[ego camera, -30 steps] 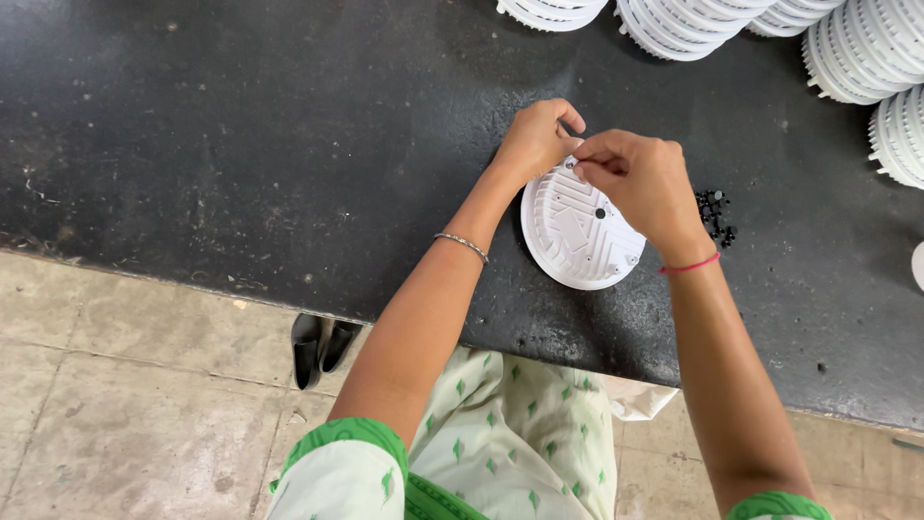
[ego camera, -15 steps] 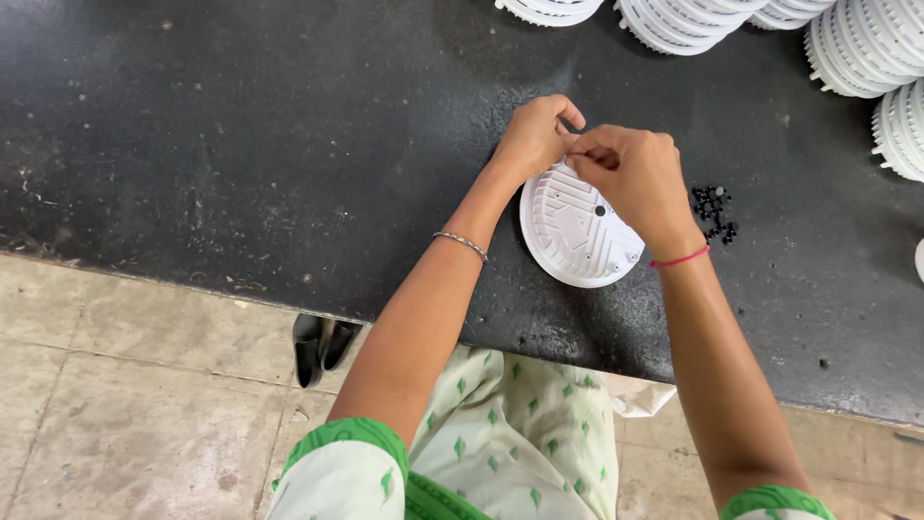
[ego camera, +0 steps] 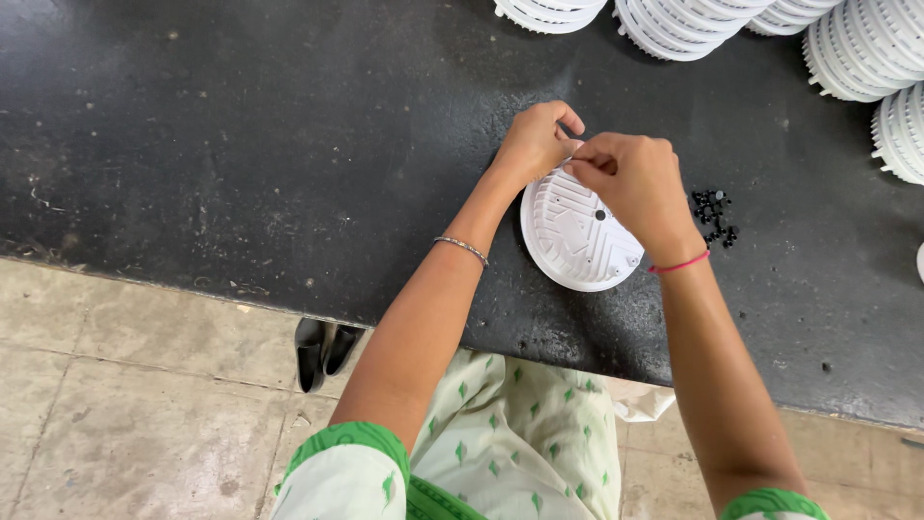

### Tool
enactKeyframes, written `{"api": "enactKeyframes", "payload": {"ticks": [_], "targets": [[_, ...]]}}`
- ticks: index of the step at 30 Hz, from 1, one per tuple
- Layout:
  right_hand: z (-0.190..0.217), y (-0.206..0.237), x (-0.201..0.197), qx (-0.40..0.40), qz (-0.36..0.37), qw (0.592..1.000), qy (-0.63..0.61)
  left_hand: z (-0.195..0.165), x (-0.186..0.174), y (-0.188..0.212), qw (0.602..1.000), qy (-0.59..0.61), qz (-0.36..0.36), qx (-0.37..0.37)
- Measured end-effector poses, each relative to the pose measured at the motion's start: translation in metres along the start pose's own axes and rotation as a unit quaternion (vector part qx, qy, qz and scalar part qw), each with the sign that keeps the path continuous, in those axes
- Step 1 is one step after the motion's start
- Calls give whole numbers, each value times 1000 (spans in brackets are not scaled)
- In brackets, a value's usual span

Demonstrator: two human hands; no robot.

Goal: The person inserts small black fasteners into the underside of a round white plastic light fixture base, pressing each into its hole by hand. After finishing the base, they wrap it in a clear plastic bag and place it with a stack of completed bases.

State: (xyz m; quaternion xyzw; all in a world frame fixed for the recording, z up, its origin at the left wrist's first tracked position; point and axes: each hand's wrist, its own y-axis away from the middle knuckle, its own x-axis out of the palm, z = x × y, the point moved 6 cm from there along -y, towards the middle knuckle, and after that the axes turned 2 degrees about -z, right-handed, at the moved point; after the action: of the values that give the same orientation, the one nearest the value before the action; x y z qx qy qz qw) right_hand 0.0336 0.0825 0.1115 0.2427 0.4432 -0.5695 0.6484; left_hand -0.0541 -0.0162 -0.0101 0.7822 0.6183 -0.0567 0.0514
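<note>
Looking down at a big dark worktop (ego camera: 241,144), scuffed and speckled, with a pale tiled floor (ego camera: 115,385) on the near side. Along the far edge there are stacks of white ribbed discs (ego camera: 866,48), bunched toward the far right corner. Near the middle lies one white round plastic disc (ego camera: 577,241), flat on the worktop, ribbed side up, with a small dark hole around its centre. Both hands are on its far rim, touching each other. The left hand (ego camera: 532,144) is curled over the far-left edge of the disc, fingers closed down on the rim. The right hand (ego camera: 630,183) is pinched shut, fingertips together over the far part of the disc; can't tell what's in the pinch, too small. Just right of the disc sits a little pile of tiny black bits (ego camera: 714,217). A pair of black shoes (ego camera: 322,351) sits on the floor under the worktop edge.
</note>
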Motion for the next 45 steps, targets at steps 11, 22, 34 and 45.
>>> {"api": "enactKeyframes", "payload": {"ticks": [11, 22, 34, 45], "targets": [[-23, 2, -16, 50, -49, 993, -97, 6, 2, -4, 999, -4, -8, 41], [-124, 149, -51, 212, -152, 925, -275, -3, -1, 7, 976, 122, 178, -31], [-191, 231, -23, 232, -191, 872, -385, -131, -23, 47, 973, 70, 202, 85], [-195, 232, -23, 229, -194, 870, -390, -215, -59, -25, 810, -338, -210, 430]]}}
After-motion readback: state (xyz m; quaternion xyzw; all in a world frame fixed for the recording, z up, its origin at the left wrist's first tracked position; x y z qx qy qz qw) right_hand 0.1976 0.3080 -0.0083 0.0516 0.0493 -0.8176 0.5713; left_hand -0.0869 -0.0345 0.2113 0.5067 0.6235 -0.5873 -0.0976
